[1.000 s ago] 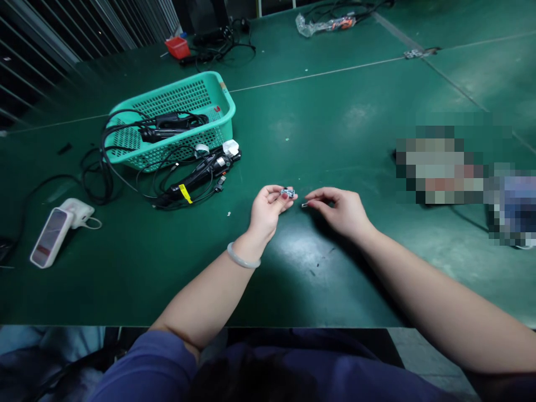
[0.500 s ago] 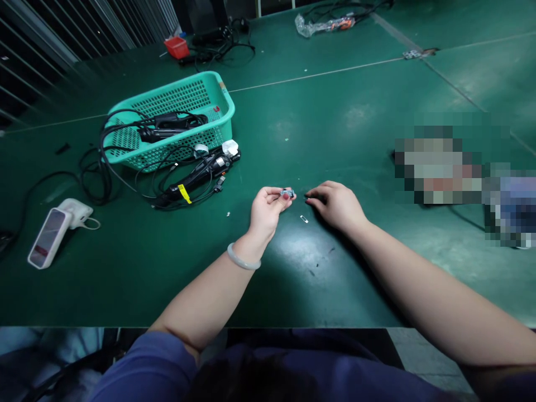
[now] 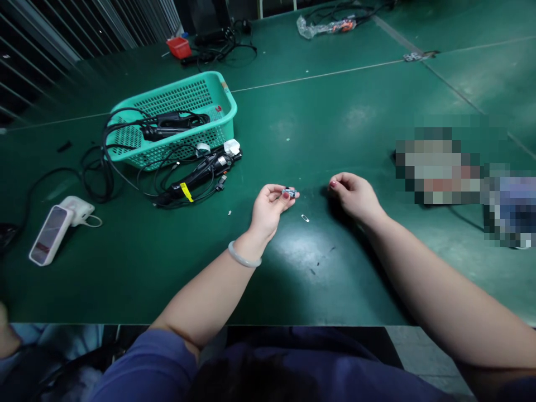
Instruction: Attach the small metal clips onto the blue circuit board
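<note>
Between the thumb and fingers of my left hand [image 3: 268, 207] is a small light-blue and dark rectangular part [image 3: 289, 192], too small to name more exactly. My right hand [image 3: 355, 194] is held off to the right, thumb and fingertips pressed together; whether anything tiny sits between them I cannot make out. On the green tabletop [image 3: 268, 290], just below and right of my left fingers, lies a small white rectangular frame-like piece [image 3: 305, 218].
A turquoise basket [image 3: 228, 120] holding black cabled tools stands at the left. In front of it lies a black corded tool [image 3: 196, 176] with a yellow tag. A white-cased phone-like device [image 3: 51, 235] lies far left. Pixelated objects [image 3: 438, 170] occupy the right. A red bin [image 3: 179, 48] sits behind.
My right hand has moved to the right and slightly up, away from my left hand. The left hand stays nearly in place with the small part in its grip.
</note>
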`<state>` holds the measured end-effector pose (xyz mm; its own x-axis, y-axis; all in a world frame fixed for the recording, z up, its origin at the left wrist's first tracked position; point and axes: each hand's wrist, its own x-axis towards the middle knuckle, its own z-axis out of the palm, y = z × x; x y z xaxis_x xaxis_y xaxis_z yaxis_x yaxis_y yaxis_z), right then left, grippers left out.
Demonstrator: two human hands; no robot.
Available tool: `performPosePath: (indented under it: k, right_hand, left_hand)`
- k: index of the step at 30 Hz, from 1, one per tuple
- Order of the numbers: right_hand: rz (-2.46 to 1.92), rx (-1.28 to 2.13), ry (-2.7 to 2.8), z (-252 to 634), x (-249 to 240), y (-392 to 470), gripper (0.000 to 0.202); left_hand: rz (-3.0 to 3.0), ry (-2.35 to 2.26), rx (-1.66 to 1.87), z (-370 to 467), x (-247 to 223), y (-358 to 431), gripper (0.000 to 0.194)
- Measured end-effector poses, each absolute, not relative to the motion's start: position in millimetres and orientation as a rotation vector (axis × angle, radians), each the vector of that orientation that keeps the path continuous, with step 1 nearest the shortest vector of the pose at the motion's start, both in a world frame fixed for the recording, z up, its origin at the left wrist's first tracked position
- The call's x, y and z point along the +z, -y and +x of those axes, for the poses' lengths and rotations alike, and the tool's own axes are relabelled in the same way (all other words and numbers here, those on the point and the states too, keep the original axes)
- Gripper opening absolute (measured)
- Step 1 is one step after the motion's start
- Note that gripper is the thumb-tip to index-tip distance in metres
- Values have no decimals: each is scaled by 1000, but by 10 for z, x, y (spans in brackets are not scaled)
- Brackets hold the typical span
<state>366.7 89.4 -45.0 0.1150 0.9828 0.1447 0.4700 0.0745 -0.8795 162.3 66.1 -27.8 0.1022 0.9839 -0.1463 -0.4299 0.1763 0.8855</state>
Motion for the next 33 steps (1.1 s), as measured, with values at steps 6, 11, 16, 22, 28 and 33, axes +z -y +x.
performPosePath:
  k: [6,11,16,22,28,33]
  right_hand:
    - [-1366,927,1364,3562,-320,-790,17]
    - [-1218,691,1557,3343,-185,-620,11]
    - [-1148,588,1711,3246,-125,-527,14]
    - [-1177,582,1719,3215,-117,-501,12]
    - [-1256,596,1664,3250,-107,-492,11]
    - [-1317,581,1678,3245,-115,-484,10]
  left_hand:
    - [781,-877,1157,1632,-263,-647,40]
    - [855,-881,1119,1659,-289,-646,48]
    - [917,-858,1126,1664,-315,-647,49]
    - [941,-832,1100,1662,-305,-645,49]
    - [979,-819,1143,1677,-302,-632,43]
    - [1032,-825,1171,1690,-322,-613,37]
